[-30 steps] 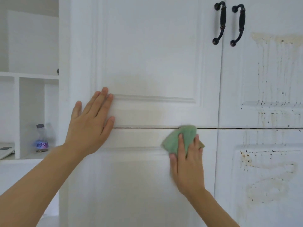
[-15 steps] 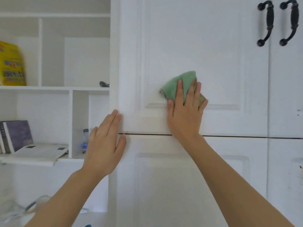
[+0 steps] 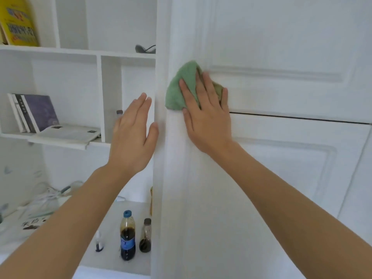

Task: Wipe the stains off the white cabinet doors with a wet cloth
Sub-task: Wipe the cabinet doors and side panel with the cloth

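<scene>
Wiping the left edge of the upper cabinet door

The right hand presses the green cloth flat, fingers straight, against the upper door; the left hand hovers open beside the frame. No stains show on the visible panels, so this door looks nearly done.
</scene>
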